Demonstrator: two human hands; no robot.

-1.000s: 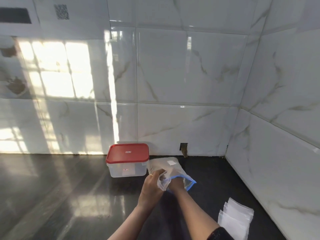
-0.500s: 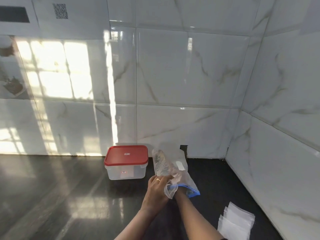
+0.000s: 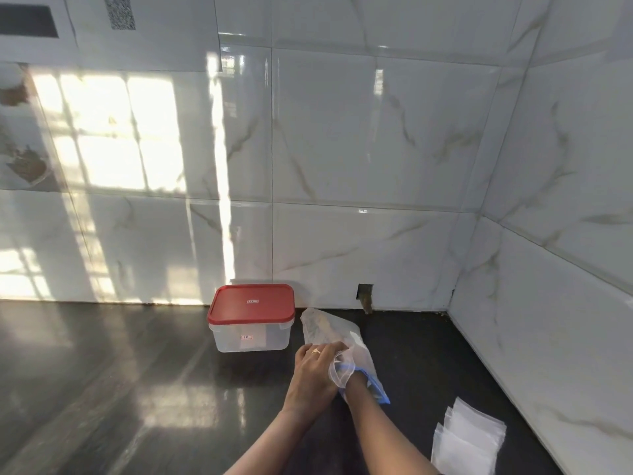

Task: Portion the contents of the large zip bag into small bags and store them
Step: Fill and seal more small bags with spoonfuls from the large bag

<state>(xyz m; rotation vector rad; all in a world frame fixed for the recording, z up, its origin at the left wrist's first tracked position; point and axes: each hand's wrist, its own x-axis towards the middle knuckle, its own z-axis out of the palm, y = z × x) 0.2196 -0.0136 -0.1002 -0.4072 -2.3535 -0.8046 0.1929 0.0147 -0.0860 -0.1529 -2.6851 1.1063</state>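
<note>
left hand [image 3: 315, 368] fingers pinch the bag [image 3: 329, 329] mouth. right hand [image 3: 354, 380] reaches inside, fingers hidden, so i cannot tell their state. the bag lies on the counter [image 3: 137, 371]. likely light, limp and slippery, so hold the zip rim.

cam: one, on my head | faces: forward and down across the counter [image 3: 102, 389] | range: my left hand [image 3: 313, 370] near, tiled wall [image 3: 342, 149] far, wall corner [image 3: 478, 214] far right

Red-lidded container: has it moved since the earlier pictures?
No. The red-lidded container keeps the same gap to the wall hole on its right.
</note>
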